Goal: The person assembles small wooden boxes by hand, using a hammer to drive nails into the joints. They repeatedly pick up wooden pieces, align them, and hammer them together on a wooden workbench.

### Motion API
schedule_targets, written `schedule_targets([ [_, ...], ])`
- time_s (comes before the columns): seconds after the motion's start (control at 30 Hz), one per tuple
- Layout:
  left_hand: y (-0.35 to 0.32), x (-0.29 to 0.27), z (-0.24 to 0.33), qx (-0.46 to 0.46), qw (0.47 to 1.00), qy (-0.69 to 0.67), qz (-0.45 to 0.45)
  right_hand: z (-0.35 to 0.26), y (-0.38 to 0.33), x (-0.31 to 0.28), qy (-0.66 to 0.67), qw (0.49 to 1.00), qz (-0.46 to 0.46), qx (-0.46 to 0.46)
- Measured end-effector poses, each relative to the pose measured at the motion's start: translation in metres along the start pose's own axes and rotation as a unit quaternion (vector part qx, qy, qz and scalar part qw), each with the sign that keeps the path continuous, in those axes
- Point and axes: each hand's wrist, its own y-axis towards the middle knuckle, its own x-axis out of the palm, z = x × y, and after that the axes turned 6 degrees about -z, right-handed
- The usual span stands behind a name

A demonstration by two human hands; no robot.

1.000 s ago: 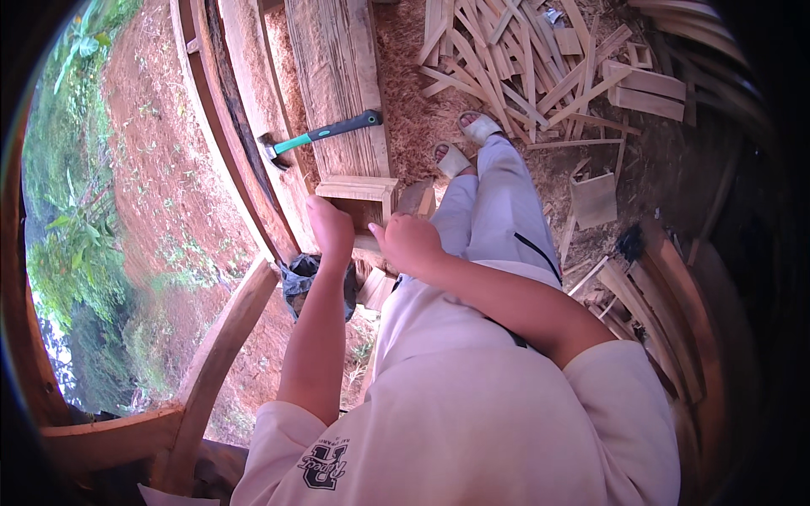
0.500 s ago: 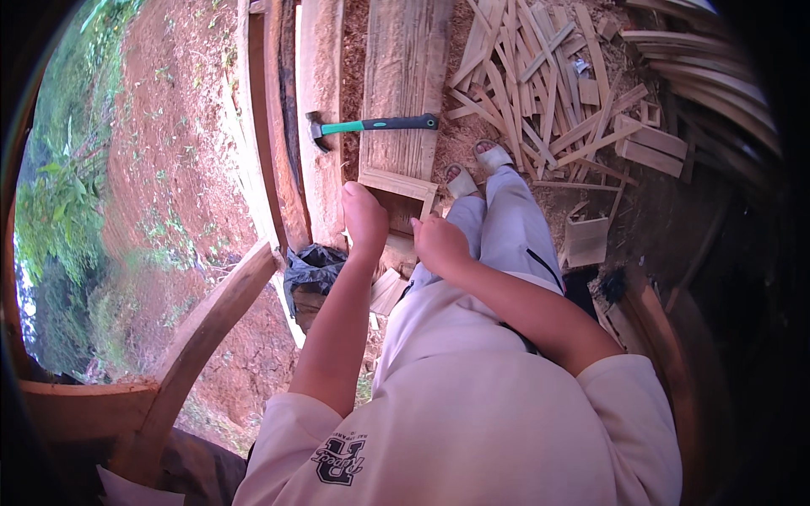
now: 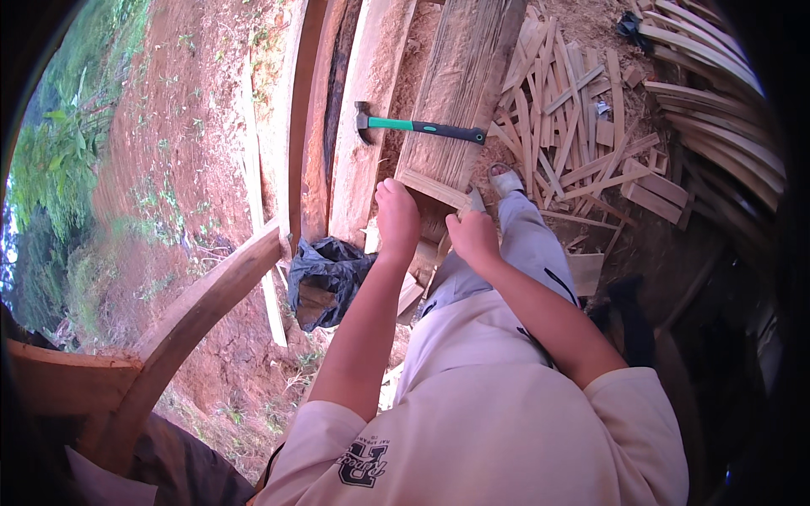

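Observation:
An open wooden box with thin plank walls rests at the near end of a thick, rough plank. My left hand is closed on its left side, fingers bent over the far left corner. Around the right wall my right hand is closed, thumb and fingers at the rim. Both hands hide parts of the side walls, and the inside lies in shadow. Beyond the box a claw hammer with a green and black handle lies across the planks, its head to the left; neither hand touches it.
A black plastic bag hangs open left of my left forearm. Sawdust covers a long beam beside the plank. On the right are a heap of wooden strips, a small wooden box and stacked curved slats. A curved timber crosses the left.
The view has shifted, so the bench, hammer and box sit further right. Both hands stay on the box, and my left fingers now curl over its corner.

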Motion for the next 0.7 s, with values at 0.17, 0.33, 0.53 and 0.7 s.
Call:
schedule_targets([
  [0.17, 0.003, 0.008, -0.004, -0.007, 1.000, -0.003, 0.015, -0.024, -0.010, -0.027, -0.066, 0.996, -0.061, 0.013],
  [0.33, 0.002, 0.010, -0.004, 0.006, 0.999, -0.001, 0.041, -0.026, -0.020, -0.038, -0.266, 0.917, 0.149, -0.258],
  [0.53, 0.001, 0.011, 0.006, -0.047, 0.997, -0.047, 0.035, -0.021, 0.038, -0.021, -0.314, 0.783, 0.098, -0.528],
  [0.7, 0.000, 0.019, 0.005, -0.050, 0.995, -0.042, 0.079, -0.019, 0.039, -0.013, -0.333, 0.795, 0.075, -0.501],
])
